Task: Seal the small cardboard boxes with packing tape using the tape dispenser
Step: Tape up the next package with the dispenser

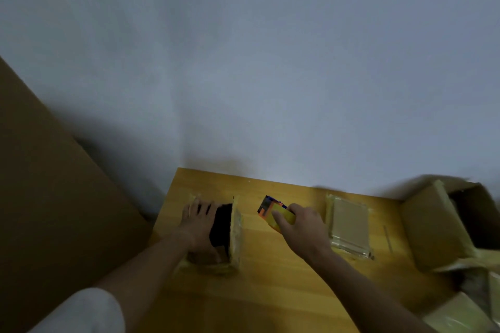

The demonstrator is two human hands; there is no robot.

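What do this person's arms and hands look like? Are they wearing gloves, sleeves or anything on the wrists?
Both hands are bare: no gloves on the left hand or the right hand, and no watch, ring or band shows, though the picture is dim and blurred. Both forearms are uncovered up to the frame's edge. A pale, whitish rounded bit of clothing shows at lower left; what garment it is cannot be told.

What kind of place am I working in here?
Probably a makeshift packing corner in a plain room, not a warehouse line: a small wooden table pushed against a bare wall, an open carton at the right, and a taped box lying flat.
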